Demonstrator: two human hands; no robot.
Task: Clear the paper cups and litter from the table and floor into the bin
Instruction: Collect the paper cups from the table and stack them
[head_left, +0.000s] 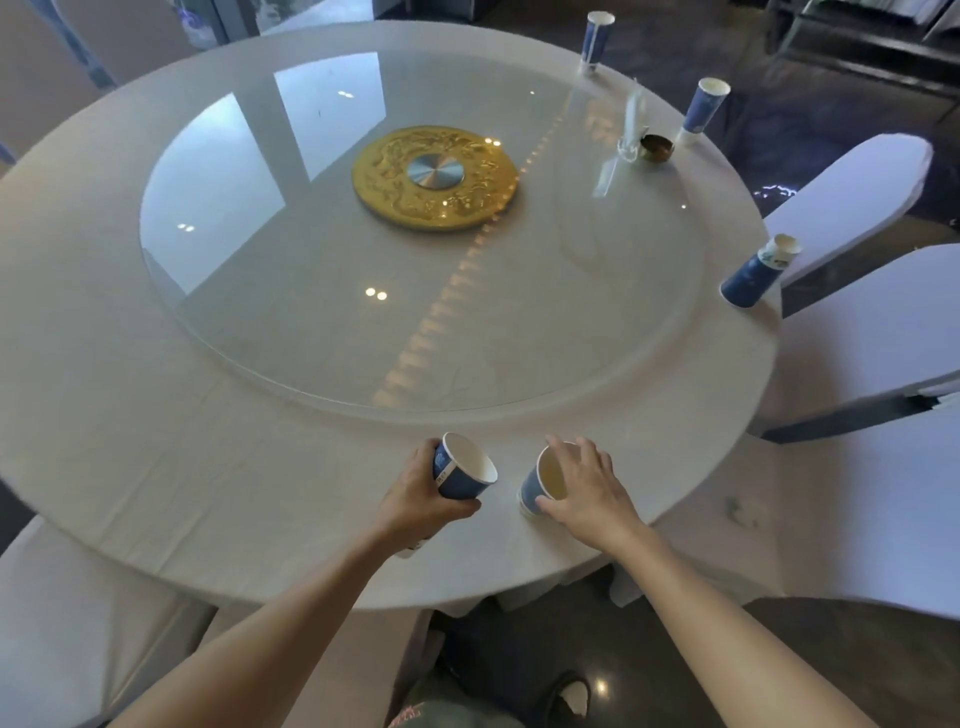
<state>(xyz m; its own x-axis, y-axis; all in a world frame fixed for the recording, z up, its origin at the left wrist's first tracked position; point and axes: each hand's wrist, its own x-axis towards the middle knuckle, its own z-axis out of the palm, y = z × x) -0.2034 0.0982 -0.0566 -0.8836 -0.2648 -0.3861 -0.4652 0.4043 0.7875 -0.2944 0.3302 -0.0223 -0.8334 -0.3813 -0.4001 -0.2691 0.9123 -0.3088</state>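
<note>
Fingers of your left hand wrap a tilted blue paper cup above the round white table's near edge; your right hand spreads open over a second blue paper cup holding liquid, just beside it.

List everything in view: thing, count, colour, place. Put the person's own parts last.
Paper cups: five, blue and white; one in the left hand, one under the right hand, three along the table's right edge.
Small bowl: one, dark, far right of the table.
White litter: one piece, beside the bowl.
Table: one, round, white cloth.
Glass turntable: one, clear, table centre.
Gold disc: one, under the glass centre.
Chairs: several, white covers, around the table.
Left hand: gripping a cup.
Right hand: fingers on a cup's rim.
</note>
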